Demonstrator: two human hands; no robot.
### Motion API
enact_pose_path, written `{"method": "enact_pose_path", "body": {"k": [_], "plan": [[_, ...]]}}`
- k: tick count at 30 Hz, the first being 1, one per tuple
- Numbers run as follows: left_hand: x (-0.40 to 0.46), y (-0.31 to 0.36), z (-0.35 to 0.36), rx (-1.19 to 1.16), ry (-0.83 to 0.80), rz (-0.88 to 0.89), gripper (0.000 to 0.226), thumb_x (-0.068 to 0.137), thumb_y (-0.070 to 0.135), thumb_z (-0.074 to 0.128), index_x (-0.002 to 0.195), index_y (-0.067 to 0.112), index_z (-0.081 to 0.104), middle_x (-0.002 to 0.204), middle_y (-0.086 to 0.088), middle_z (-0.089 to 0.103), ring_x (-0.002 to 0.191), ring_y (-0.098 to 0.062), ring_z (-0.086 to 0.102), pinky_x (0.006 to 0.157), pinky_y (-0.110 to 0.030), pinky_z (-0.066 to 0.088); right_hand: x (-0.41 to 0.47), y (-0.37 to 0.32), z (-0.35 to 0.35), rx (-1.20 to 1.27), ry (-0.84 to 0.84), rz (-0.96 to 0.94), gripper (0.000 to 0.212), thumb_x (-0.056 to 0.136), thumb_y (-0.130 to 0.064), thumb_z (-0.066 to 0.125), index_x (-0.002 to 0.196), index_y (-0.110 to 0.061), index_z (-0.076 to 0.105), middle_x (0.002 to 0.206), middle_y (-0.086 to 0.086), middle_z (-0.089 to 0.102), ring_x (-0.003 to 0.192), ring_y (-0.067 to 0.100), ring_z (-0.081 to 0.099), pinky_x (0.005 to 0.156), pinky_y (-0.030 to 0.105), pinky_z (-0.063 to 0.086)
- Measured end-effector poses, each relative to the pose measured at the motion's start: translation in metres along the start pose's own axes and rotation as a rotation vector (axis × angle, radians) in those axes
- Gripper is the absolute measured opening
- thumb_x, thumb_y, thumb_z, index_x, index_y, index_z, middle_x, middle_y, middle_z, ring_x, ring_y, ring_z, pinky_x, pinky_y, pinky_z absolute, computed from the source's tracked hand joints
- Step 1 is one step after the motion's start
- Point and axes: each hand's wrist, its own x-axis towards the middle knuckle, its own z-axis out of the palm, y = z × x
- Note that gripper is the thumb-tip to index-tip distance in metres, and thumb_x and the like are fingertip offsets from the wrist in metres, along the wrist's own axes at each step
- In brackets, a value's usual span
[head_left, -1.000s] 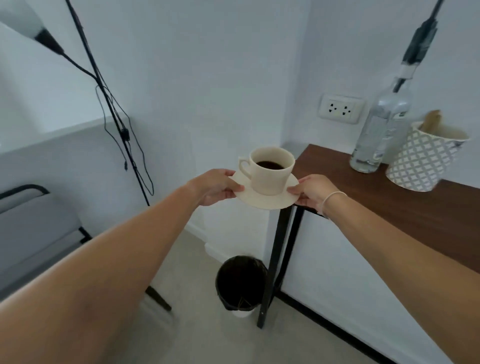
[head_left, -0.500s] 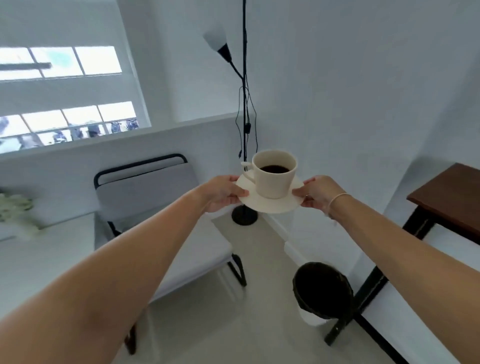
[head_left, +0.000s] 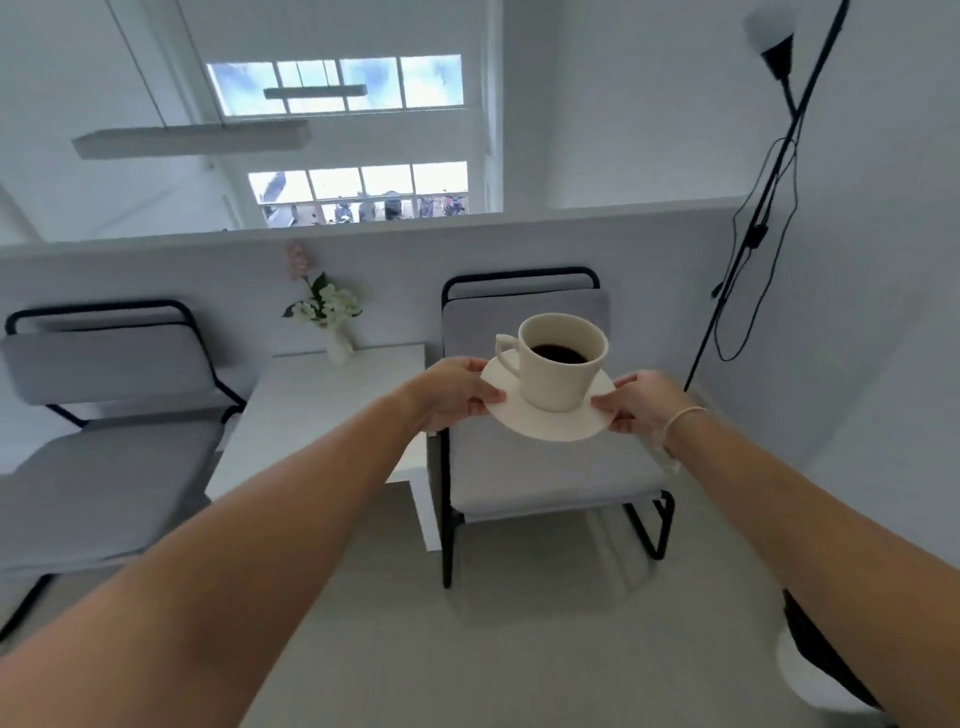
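Note:
A cream cup (head_left: 561, 371) with dark coffee stands on a cream saucer (head_left: 556, 423), handle to the left. I carry both in the air in front of me, tilted a little. My left hand (head_left: 452, 395) pinches the saucer's left rim, thumb on top. My right hand (head_left: 641, 402) pinches the right rim the same way; a thin band circles that wrist. The saucer hangs above the seat of a grey chair (head_left: 540, 467).
A small white table (head_left: 322, 410) with a vase of flowers (head_left: 332, 322) stands between that chair and a second grey chair (head_left: 104, 441) at left. A floor lamp (head_left: 769, 171) with a dangling cord leans at right. A bin (head_left: 815, 670) sits at bottom right.
My view has swung left, away from the brown table and the bin, toward the two chairs and the white table. Both hands keep their hold on the saucer.

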Motion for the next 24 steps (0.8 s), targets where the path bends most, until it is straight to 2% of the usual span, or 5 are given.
{"method": "enact_pose_path", "body": {"k": [2, 10, 14, 19, 24], "plan": [[-0.011, -0.012, -0.038, -0.050, 0.062, -0.009, 0.024, 0.084, -0.013, 0.052, 0.093, 0.009, 0.055, 0.097, -0.006, 0.059, 0.088, -0.017, 0.058, 0.080, -0.031, 0.053, 0.010, -0.001, 0.042, -0.006, -0.042, -0.009, 0.027, 0.082, 0.012, 0.060, 0.074, -0.009, 0.045, 0.075, 0.010, 0.054, 0.065, 0.021, 0.055, 0.044, 0.028, 0.051], [-0.024, -0.049, -0.168, -0.169, 0.252, -0.019, 0.053, 0.081, -0.014, 0.054, 0.130, -0.002, 0.040, 0.128, -0.022, 0.051, 0.112, -0.033, 0.055, 0.082, -0.034, 0.054, 0.056, -0.015, 0.179, -0.097, -0.217, -0.037, 0.027, 0.080, 0.011, 0.063, 0.076, -0.010, 0.045, 0.083, 0.011, 0.056, 0.077, 0.026, 0.058, 0.054, 0.032, 0.048], [-0.014, -0.065, -0.228, -0.192, 0.328, -0.020, 0.052, 0.081, -0.014, 0.053, 0.130, -0.001, 0.040, 0.122, -0.022, 0.053, 0.107, -0.032, 0.056, 0.086, -0.035, 0.052, 0.089, -0.017, 0.245, -0.133, -0.273, -0.040, 0.025, 0.081, 0.009, 0.063, 0.079, -0.010, 0.047, 0.096, 0.016, 0.057, 0.091, 0.032, 0.057, 0.054, 0.031, 0.048], [0.013, -0.080, -0.300, -0.216, 0.394, -0.046, 0.056, 0.081, -0.014, 0.054, 0.132, 0.001, 0.037, 0.109, -0.017, 0.057, 0.103, -0.031, 0.057, 0.090, -0.038, 0.050, 0.139, -0.022, 0.322, -0.140, -0.317, -0.020, 0.035, 0.080, 0.007, 0.065, 0.110, -0.003, 0.049, 0.105, 0.018, 0.056, 0.080, 0.027, 0.058, 0.057, 0.030, 0.051], [0.044, -0.097, -0.356, -0.202, 0.442, -0.090, 0.060, 0.082, -0.012, 0.055, 0.135, 0.004, 0.034, 0.108, -0.015, 0.059, 0.108, -0.033, 0.056, 0.092, -0.040, 0.050, 0.184, -0.018, 0.381, -0.154, -0.329, 0.009, 0.033, 0.079, 0.007, 0.066, 0.105, -0.005, 0.048, 0.107, 0.019, 0.057, 0.091, 0.032, 0.058, 0.061, 0.034, 0.054]]}}
